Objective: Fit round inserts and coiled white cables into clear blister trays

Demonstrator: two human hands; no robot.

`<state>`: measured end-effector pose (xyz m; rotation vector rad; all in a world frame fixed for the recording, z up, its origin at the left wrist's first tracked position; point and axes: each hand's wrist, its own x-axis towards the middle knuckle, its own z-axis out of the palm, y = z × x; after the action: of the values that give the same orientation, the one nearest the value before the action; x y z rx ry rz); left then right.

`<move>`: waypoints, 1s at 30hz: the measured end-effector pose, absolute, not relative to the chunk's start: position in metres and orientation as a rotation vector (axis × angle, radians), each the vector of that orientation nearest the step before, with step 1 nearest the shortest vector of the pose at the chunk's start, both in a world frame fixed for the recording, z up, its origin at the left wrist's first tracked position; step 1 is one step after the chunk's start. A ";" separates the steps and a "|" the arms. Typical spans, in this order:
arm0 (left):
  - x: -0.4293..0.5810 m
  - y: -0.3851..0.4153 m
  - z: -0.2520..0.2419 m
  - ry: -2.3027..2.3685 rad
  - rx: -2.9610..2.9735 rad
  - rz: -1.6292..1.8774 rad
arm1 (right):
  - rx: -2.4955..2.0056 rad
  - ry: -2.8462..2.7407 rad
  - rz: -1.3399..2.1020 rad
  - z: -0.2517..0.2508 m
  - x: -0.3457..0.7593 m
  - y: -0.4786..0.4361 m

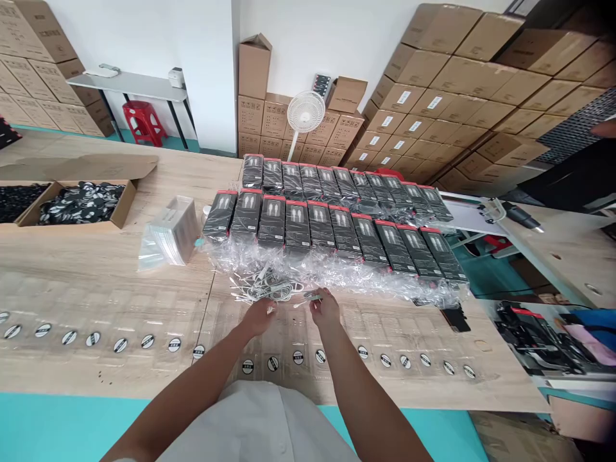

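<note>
A tangled pile of white cables [269, 285] lies on the wooden table in front of me. My left hand [260, 316] is at the near edge of this pile, its fingers pinched on a small pale piece that looks like part of a cable. Slightly to the right, my right hand [326, 308] is closed on a coiled cable [312, 296], whose pale end sticks out to the left. Clear plastic trays [298, 333] with round black-and-white stickers line the table under and beside my hands.
Two rows of black boxes [297, 224] with red edges stand behind the cables, in clear plastic wrap [337, 273]. Left of them are a stack of clear plastic sheets [180, 231] and a cardboard tray [122, 208] of black-and-white pieces. A person's arm [604, 128] shows at far right.
</note>
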<state>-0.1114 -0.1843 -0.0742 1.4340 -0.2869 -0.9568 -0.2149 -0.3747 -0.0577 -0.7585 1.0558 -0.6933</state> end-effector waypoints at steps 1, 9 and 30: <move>-0.115 -0.182 -0.071 -0.276 1.427 -0.976 | -0.745 1.036 -0.704 -0.052 -0.220 -0.373; -0.164 -0.204 -0.011 -0.134 0.997 -1.283 | -0.640 0.671 -0.675 0.003 -0.255 -0.305; -0.161 -0.158 0.071 -0.917 1.811 -0.714 | -1.556 0.571 -0.414 0.060 -0.279 -0.282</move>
<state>-0.1609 -0.1582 0.0706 1.8113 -0.9166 -0.7137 -0.2793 -0.2817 0.0604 -1.5560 0.5715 -0.4139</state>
